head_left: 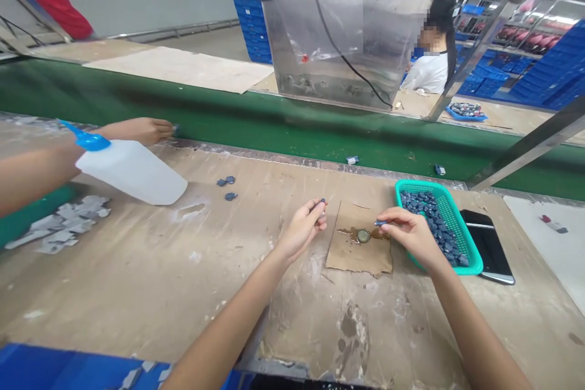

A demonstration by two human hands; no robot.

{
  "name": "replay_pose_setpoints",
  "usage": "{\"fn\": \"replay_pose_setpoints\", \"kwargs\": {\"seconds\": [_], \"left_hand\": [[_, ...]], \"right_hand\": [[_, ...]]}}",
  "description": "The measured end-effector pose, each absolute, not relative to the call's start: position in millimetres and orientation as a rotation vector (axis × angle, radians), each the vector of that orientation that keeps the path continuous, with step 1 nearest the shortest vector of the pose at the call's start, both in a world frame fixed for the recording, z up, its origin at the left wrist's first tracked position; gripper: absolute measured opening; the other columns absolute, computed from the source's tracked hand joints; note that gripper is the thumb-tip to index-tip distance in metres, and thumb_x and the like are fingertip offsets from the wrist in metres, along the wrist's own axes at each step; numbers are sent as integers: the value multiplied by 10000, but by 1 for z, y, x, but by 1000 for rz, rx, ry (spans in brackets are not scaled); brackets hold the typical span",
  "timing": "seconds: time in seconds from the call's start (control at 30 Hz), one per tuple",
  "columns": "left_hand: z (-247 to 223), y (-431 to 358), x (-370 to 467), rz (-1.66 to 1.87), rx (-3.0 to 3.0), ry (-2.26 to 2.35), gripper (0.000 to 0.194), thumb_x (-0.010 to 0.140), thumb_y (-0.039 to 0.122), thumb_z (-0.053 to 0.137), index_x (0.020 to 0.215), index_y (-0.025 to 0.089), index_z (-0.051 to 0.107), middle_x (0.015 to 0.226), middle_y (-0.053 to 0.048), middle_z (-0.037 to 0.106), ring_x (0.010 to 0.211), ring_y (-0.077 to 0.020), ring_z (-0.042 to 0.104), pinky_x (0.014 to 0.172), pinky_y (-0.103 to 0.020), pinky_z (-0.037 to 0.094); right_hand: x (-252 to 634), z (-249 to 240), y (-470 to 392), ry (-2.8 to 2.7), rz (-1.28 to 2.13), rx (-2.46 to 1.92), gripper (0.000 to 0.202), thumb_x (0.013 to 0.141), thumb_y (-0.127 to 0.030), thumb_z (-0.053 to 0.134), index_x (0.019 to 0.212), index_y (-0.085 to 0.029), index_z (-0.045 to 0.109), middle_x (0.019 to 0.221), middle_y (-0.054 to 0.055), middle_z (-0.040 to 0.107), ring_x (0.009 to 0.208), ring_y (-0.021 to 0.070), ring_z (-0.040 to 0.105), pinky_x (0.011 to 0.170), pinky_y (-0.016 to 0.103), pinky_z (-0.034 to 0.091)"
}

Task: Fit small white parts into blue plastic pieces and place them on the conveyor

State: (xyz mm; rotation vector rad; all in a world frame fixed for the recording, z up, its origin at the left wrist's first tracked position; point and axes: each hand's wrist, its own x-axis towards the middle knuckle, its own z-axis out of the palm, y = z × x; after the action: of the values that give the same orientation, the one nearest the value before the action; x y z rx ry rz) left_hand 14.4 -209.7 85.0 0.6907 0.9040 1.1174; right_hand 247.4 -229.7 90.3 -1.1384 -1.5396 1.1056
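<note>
My left hand (305, 228) is closed in a pinch on a small dark piece (322, 201), left of a cardboard sheet (381, 259). At the sheet's right side, my right hand (409, 234) pinches another small dark blue piece (379, 222) between thumb and fingers. A small round cap (363, 236) lies on the cardboard between my hands, with brown wet stains beside it. Close behind my right hand stands a teal basket (475, 263) full of dark blue pieces (432, 219).
A co-worker's hand (146, 131) reaches towards the green belt (292, 128) behind a white bottle (132, 172). Loose dark pieces (231, 196) lie mid-table. A phone (491, 247) sits beside the basket. Metal posts (525, 149) rise at right. Grey pieces (73, 222) lie far left.
</note>
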Motion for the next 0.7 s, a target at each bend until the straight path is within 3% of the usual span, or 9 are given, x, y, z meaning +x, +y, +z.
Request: {"fn": "replay_pose_setpoints", "kwargs": {"seconds": [0.07,0.2,0.4,0.53,0.7], "left_hand": [[78,-211,11,1049,804,964,336,645,211,657,948,135,533,788,7,465,593,-46,407,575,-181,375],[63,-212,6,956,1202,1180,353,672,135,542,1024,151,565,920,-43,487,698,-100,469,642,-221,407],[64,-219,10,948,1685,1331,329,762,264,530,1079,189,578,947,-44,458,787,-150,514,772,-290,438],[67,-223,13,1007,1811,1287,282,773,248,546,1047,212,597,900,-30,481,840,-162,520,823,-289,421],[64,-228,18,1040,1828,1189,250,740,161,579,982,218,608,866,-18,532,821,-150,545,770,-264,433]], "right_hand": [[239,84,-231,-1742,995,-1184,139,771,-267,579,838,-173,656,889,79,568,805,211,574,651,302,519],[231,72,-233,-2138,621,-1259,174,790,-131,426,866,-159,580,833,83,558,731,206,546,641,323,482],[223,57,-234,-2408,332,-1262,242,745,-16,321,886,-142,471,801,108,514,760,249,493,653,356,450],[223,59,-235,-2360,401,-1284,203,760,-44,326,860,-165,455,775,91,507,736,246,494,651,366,445],[224,71,-239,-1800,863,-1278,99,789,-209,517,865,-203,454,871,67,578,793,212,565,698,337,476]]}}
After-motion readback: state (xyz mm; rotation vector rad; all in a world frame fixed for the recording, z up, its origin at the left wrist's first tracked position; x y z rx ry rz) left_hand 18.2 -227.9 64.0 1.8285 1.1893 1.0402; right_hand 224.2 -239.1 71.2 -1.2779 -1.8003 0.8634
